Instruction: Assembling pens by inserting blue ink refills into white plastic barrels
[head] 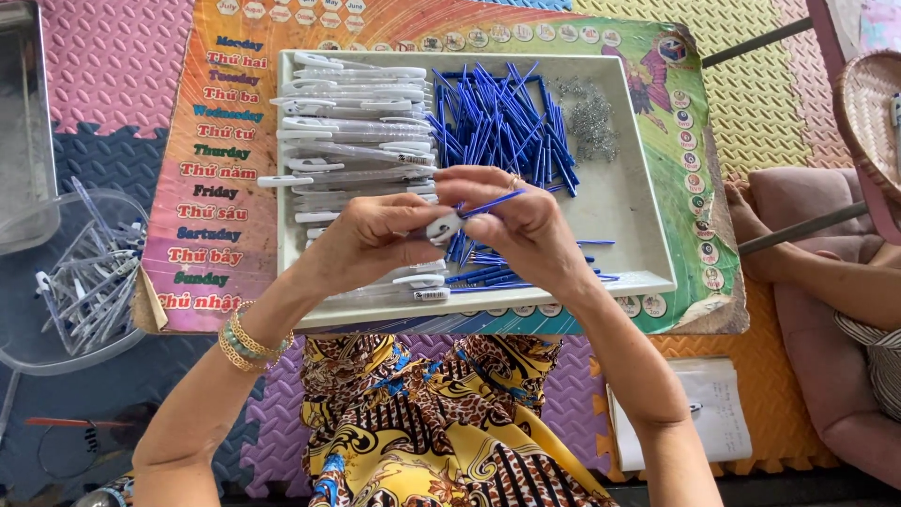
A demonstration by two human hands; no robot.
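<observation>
My left hand point(371, 235) grips a white pen barrel point(443, 227) over the front of a white tray point(631, 202). My right hand point(521, 221) pinches a thin blue refill point(493, 202) whose end meets the barrel's tip. In the tray, several white pen barrels point(352, 122) lie stacked at the left. A heap of blue refills point(497, 122) fills the middle. A small pile of metal springs point(589, 117) sits at the back right.
The tray rests on a colourful printed board point(221, 160) over foam floor mats. A clear bowl of assembled pens point(89, 282) stands at left. A notebook point(709, 408) lies at lower right. Another person's arm and foot point(751, 221) are at right, by a woven basket point(868, 113).
</observation>
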